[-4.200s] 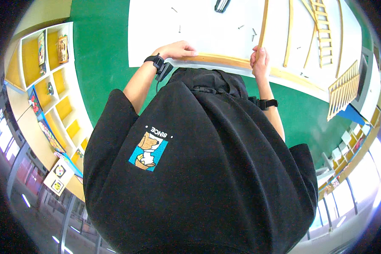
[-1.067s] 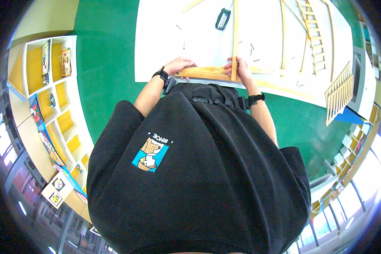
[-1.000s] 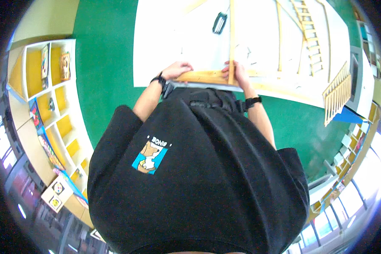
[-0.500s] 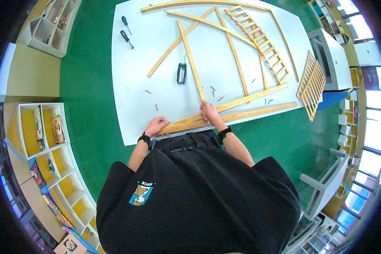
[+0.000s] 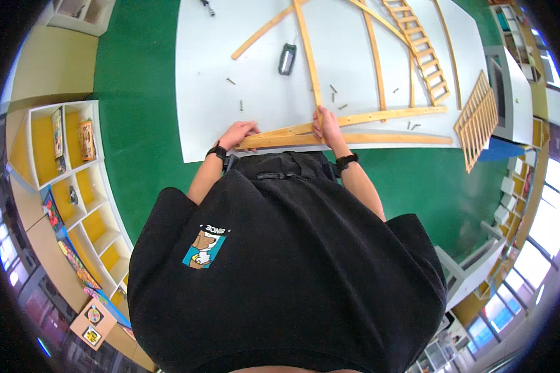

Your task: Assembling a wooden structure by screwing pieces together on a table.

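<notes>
My left hand (image 5: 240, 134) is at the left end of the wooden slats by the table's near edge, fingers bent around the ends where they meet. My right hand (image 5: 328, 127) is closed around the near end of a long upright slat (image 5: 307, 53), where it crosses the other two. One of those, a slat with small holes (image 5: 397, 114), slants away to the right. The other, a plain slat (image 5: 392, 139), lies along the near edge. My fingers hide part of the crossing.
A dark folding tool (image 5: 287, 59) and several screws (image 5: 333, 93) lie on the white table (image 5: 205, 93). Farther right are a ladder-like wooden frame (image 5: 421, 46) and a slatted panel (image 5: 477, 121) at the table edge. White shelves (image 5: 70, 152) stand left, across the green floor (image 5: 134, 74).
The view has shifted, so the table and slats sit higher in the picture. My right hand keeps its grip on the upright slat; my left hand stays at the slats' left ends.
</notes>
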### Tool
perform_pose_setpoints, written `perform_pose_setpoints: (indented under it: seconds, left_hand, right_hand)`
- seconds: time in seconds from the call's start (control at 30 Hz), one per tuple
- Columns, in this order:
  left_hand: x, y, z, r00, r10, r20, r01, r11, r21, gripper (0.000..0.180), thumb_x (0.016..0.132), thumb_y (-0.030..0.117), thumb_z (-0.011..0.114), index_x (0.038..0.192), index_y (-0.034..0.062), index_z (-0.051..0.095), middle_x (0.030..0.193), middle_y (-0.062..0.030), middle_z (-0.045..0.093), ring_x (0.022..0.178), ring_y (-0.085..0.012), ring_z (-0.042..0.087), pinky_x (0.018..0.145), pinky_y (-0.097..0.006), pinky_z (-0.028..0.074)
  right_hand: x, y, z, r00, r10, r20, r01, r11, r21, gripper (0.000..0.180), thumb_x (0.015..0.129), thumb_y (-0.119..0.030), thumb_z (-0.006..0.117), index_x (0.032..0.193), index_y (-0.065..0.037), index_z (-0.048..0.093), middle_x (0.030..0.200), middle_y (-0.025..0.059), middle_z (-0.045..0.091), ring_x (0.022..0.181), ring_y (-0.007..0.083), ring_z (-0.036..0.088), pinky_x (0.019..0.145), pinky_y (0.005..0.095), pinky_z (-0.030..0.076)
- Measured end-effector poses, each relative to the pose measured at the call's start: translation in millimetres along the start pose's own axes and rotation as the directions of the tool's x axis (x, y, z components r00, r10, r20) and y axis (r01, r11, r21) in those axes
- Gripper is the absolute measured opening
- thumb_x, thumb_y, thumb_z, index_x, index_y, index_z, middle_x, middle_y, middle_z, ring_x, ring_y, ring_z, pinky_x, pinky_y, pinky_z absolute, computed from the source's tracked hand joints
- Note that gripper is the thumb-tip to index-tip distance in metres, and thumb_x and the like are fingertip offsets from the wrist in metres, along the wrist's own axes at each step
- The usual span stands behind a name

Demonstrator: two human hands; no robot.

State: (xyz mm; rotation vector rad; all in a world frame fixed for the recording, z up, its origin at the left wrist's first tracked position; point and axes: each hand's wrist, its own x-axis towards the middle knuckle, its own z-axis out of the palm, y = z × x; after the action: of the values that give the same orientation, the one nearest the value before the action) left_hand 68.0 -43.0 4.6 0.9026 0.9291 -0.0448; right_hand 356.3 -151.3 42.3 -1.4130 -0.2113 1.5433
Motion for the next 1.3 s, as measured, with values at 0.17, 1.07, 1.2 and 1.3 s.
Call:
perform_pose_setpoints:
  seconds: [0.17, 1.07, 1.2, 1.3]
  left_hand:
    - [-8.6, 13.6, 3.9, 0.997, -0.072, -0.011, 0.073, 0.997, 0.016, 0.066, 0.097, 0.052, 0.021, 0.103, -0.0028, 0.058, 0.081, -0.0172, 0.067, 0.058, -0.0267, 0.066, 0.045, -0.029, 0.05]
    - [-10.5, 18.0, 10.5, 0.995, -0.06, -0.077, 0.065, 0.996, 0.065, 0.065, 0.098, 0.051, 0.018, 0.105, 0.0001, 0.058, 0.075, -0.0167, 0.067, 0.057, -0.0212, 0.064, 0.046, -0.028, 0.048]
    - [-10.1, 14.2, 5.7, 0.999, -0.037, -0.032, 0.039, 0.996, 0.078, 0.05, 0.097, 0.043, 0.033, 0.106, 0.0003, 0.058, 0.08, -0.0162, 0.066, 0.059, -0.0227, 0.065, 0.046, -0.029, 0.048]
    - [-8.6, 13.2, 5.8, 0.999, -0.013, -0.033, 0.017, 0.993, 0.115, 0.036, 0.094, 0.034, 0.046, 0.105, 0.0011, 0.058, 0.081, -0.0147, 0.066, 0.059, -0.0232, 0.065, 0.046, -0.029, 0.048]
  right_hand:
    - [-4.9, -0.7, 3.5, 0.999, -0.033, -0.017, 0.031, 0.994, -0.106, 0.04, 0.094, -0.039, 0.039, 0.075, -0.006, 0.049, 0.047, 0.0019, 0.038, 0.032, 0.0133, 0.033, 0.033, 0.0285, 0.03]
    - [-45.5, 14.1, -84.8, 0.891, -0.264, -0.37, 0.235, 0.964, -0.121, 0.039, 0.094, -0.039, 0.043, 0.071, -0.008, 0.049, 0.045, 0.0001, 0.038, 0.032, 0.0106, 0.032, 0.031, 0.0248, 0.027]
    - [-42.4, 18.2, -83.4, 0.899, -0.243, -0.364, 0.215, 0.97, -0.116, 0.039, 0.094, -0.038, 0.044, 0.071, -0.007, 0.049, 0.044, 0.0001, 0.037, 0.032, 0.0108, 0.031, 0.03, 0.025, 0.026]
    - [-39.7, 17.5, -84.7, 0.901, -0.217, -0.376, 0.192, 0.976, -0.103, 0.04, 0.094, -0.04, 0.044, 0.071, -0.008, 0.049, 0.044, 0.0, 0.037, 0.031, 0.0105, 0.031, 0.03, 0.0249, 0.026]
